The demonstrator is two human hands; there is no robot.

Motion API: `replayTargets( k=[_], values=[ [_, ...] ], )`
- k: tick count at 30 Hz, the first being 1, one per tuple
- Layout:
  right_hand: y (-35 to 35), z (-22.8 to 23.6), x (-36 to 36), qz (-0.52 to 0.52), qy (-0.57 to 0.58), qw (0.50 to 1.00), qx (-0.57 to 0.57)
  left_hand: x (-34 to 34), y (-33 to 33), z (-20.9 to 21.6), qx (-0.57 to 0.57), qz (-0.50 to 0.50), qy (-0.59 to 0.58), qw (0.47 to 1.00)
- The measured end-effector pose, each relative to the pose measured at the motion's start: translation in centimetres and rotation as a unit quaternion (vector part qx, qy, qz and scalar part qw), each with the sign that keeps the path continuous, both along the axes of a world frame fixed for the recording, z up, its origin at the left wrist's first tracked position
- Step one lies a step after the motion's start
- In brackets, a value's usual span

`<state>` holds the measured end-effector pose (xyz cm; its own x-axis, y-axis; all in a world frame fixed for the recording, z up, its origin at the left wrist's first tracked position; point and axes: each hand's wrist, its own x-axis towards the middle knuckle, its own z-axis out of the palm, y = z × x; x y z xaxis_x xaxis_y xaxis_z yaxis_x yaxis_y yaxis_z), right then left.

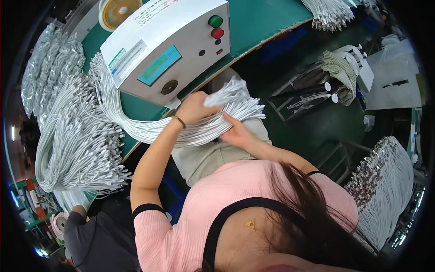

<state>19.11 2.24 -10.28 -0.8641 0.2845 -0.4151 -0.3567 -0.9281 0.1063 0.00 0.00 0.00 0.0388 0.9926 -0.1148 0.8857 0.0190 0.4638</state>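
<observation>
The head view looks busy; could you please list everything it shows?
Workbench: 1, green, top
Control box: 1, white, on workbench
Large buttons: 2, green and red, box front
Reel: 1, yellow, top left
Held cable bundle: 1, white, workbench to lap
Blurred piece: 1, whitish, above bundle's right end
Cable pile: 1, white, left
Bagged bundles: several, clear, far left
Far cable bundle: 1, white, top right
Cable stack: 1, white, lower right
Rack: 1, dark, right
Co-worker: 1, dark clothing, lower left
Shirt: 1, pink, bottom
Left hand: 1, bare, upon held bundle
Right hand: 1, bare, holding it
</observation>
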Motion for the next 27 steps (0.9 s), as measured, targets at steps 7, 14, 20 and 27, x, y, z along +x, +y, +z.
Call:
replayTargets(
  k=[7, 14, 20, 27],
  values=[
    [0.1, 2.4, 0.1, 0.047, 0.024, 0.999, -0.012, 2.0, 0.3, 0.8, -0.111, 0.007, -0.048, 0.993],
    [-0.8, -0.3, -0.2, 0.083, -0.003, 0.997, 0.000, 3.0, -0.5, 1.6, -0.102, 0.081, -0.114, 0.985],
    [-1.4, -0.5, -1.0, 0.078, 0.013, 0.996, 0.051, -1.5, -5.9, 11.1, 0.032, -0.062, -0.315, 0.947],
    [-1.8, -1.5, -2.0, 0.123, 0.053, 0.988, 0.070, -14.7, -10.8, 5.1, 0.313, 0.133, -0.765, 0.547]
  ],
)
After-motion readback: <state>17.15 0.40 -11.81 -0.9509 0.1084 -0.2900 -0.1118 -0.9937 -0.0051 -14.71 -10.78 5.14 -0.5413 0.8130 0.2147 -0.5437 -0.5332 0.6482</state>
